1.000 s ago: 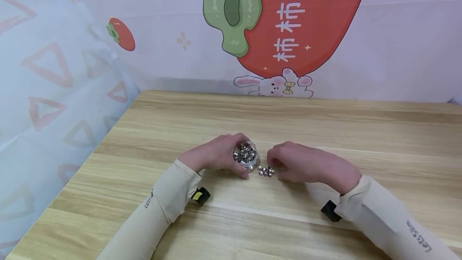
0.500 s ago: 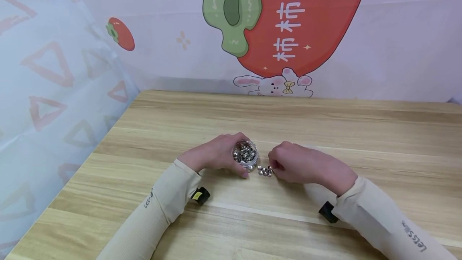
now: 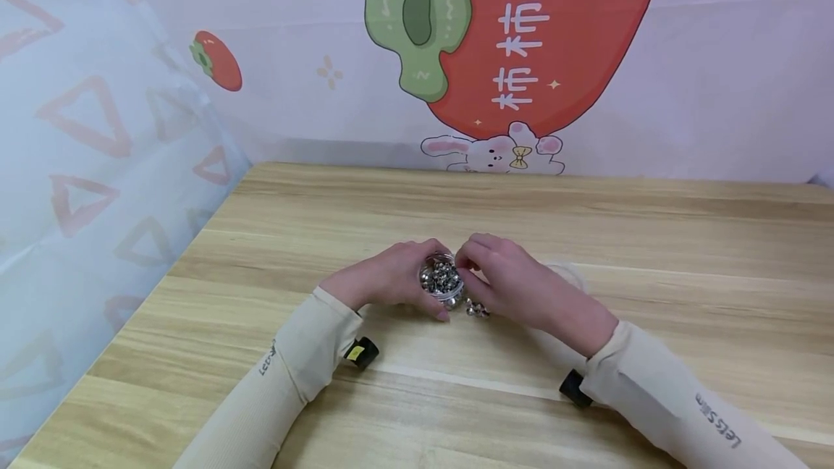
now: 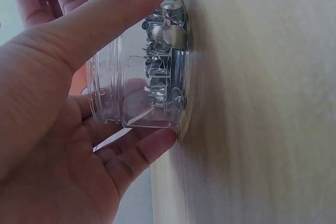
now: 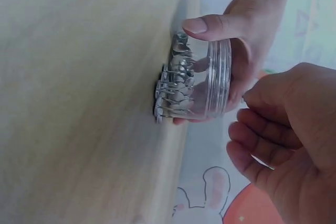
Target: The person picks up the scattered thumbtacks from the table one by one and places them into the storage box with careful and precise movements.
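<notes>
My left hand [image 3: 399, 275] grips a clear plastic jar [image 4: 116, 95] that stands upright on the table, its thumb and fingers round the wall. Silver thumbtacks [image 4: 159, 56] cover the bottom of the jar. My right hand [image 3: 511, 281] is at the jar's mouth, thumb and forefinger pinched together. In the right wrist view a small glint of metal, a thumbtack [image 5: 243, 98], shows at those fingertips, mostly hidden. A small group of loose thumbtacks [image 3: 476, 308] lies on the table just right of the jar, partly under the right hand in the head view.
The wood-grain table [image 3: 313, 216] reaches back to a wall cloth [image 3: 293, 93] with persimmon and rabbit prints. A clear round piece [image 3: 572, 275], like a lid, lies behind the right wrist. Black wrist cameras [image 3: 576, 388] hang below both sleeves.
My right hand has moved left and up from the loose thumbtacks to the jar's mouth, with a thumbtack in its fingertips. The left hand and the jar have stayed in place.
</notes>
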The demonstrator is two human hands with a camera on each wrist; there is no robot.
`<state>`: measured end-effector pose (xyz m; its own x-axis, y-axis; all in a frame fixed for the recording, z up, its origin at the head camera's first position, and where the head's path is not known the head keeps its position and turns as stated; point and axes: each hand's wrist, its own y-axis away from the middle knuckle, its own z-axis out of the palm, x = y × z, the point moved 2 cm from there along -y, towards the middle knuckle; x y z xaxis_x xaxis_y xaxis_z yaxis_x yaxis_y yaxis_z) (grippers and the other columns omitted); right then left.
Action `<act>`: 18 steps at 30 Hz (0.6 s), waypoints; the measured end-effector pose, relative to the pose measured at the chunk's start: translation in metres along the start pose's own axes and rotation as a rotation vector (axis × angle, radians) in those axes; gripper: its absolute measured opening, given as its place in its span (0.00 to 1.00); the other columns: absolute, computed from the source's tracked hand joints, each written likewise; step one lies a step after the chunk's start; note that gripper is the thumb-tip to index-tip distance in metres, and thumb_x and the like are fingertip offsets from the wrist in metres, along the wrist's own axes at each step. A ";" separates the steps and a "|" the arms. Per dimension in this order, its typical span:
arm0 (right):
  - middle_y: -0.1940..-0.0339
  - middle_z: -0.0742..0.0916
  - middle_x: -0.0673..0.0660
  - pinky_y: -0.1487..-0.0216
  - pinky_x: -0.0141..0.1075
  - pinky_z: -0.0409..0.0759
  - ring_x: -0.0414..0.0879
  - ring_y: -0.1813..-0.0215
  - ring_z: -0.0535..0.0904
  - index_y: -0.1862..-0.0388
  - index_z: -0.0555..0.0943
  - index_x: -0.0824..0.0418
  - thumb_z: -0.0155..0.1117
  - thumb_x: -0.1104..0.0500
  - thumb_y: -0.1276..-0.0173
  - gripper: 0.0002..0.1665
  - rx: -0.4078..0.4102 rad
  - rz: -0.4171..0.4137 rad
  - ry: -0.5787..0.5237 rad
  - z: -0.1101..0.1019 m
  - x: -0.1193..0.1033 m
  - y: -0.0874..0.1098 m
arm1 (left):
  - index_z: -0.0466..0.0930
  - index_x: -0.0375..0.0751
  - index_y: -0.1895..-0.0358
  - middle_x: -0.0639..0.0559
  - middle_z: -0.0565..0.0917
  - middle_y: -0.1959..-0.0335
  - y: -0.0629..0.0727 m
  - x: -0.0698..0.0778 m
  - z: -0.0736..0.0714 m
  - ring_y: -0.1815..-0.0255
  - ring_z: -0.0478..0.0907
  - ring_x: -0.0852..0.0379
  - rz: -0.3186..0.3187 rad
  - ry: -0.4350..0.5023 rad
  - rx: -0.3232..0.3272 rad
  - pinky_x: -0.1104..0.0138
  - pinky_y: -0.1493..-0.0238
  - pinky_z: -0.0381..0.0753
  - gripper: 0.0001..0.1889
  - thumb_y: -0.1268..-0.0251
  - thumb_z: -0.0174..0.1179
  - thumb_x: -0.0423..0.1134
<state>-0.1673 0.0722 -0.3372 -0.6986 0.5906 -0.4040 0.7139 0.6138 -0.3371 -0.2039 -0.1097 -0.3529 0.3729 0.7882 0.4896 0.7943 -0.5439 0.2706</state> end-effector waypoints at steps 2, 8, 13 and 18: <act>0.40 0.79 0.57 0.38 0.49 0.76 0.53 0.39 0.76 0.40 0.76 0.58 0.71 0.54 0.39 0.29 -0.021 0.016 0.023 0.001 0.001 0.001 | 0.68 0.51 0.36 0.53 0.80 0.44 0.000 0.000 0.000 0.45 0.75 0.58 0.007 -0.002 -0.001 0.62 0.40 0.74 0.44 0.61 0.79 0.54; 0.18 0.41 0.55 0.28 0.71 0.39 0.65 0.19 0.35 0.20 0.43 0.41 0.77 0.31 0.58 0.73 -0.129 0.050 0.111 0.005 0.001 0.005 | 0.62 0.51 0.29 0.52 0.79 0.41 -0.001 0.001 0.000 0.40 0.73 0.54 0.007 -0.026 0.002 0.58 0.36 0.72 0.51 0.62 0.79 0.54; 0.18 0.41 0.54 0.28 0.71 0.37 0.63 0.19 0.33 0.20 0.41 0.42 0.76 0.30 0.60 0.76 -0.163 0.033 0.122 0.004 0.000 0.006 | 0.61 0.54 0.28 0.52 0.78 0.40 -0.001 0.000 0.000 0.40 0.73 0.53 0.006 -0.032 0.001 0.57 0.36 0.72 0.52 0.62 0.79 0.54; 0.18 0.46 0.54 0.28 0.70 0.39 0.62 0.19 0.39 0.20 0.44 0.42 0.80 0.34 0.62 0.75 -0.262 0.067 0.094 -0.002 0.004 0.008 | 0.62 0.52 0.29 0.50 0.77 0.39 0.000 0.000 0.000 0.38 0.73 0.52 0.002 -0.021 0.004 0.56 0.35 0.72 0.52 0.62 0.79 0.55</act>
<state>-0.1650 0.0806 -0.3400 -0.6603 0.6732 -0.3330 0.7303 0.6789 -0.0758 -0.2042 -0.1095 -0.3531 0.3842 0.7930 0.4728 0.7953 -0.5443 0.2667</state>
